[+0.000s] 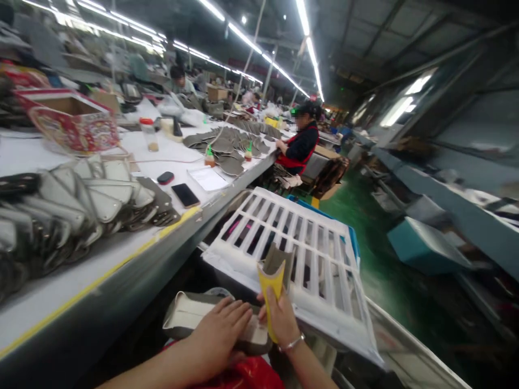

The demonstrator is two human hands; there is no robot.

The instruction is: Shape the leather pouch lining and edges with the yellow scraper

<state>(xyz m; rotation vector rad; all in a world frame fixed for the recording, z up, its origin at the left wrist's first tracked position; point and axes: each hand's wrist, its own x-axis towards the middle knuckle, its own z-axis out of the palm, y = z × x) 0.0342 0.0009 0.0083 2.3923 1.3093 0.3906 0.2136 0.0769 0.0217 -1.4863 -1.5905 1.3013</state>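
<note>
Head view, the only one we are getting: we are marking the work as somewhere in the middle. The person's left hand (219, 330) is lying on a long, dark grey box-like piece with a cream face (190, 313), fingers straight and close together, not wrapping around it. The right hand (283, 320) is gripping a bright yellow strip with a concave top end (271, 282), fingers closing around its lower part. A curved grey-green sheet (279, 255) is showing right behind the strip's top; whether the two are joining, we are not telling from here.

The box-like piece is lying low, over shiny red material (253, 374), below the edge of the long white worktop (24, 317) and in front of the white slatted rack (239, 270).

Done, by our judgement: the piece is already having a boxed shape. Left: both items are occupying the hands, neither set aside, so we are reading this step as unfinished. On the worktop, overlapping pale grey panels with dark edges (105, 200) are lying in a row, and flat grey-green cut pieces (221, 143) are spreading farther off; which are finished, we are not able to tell.
</note>
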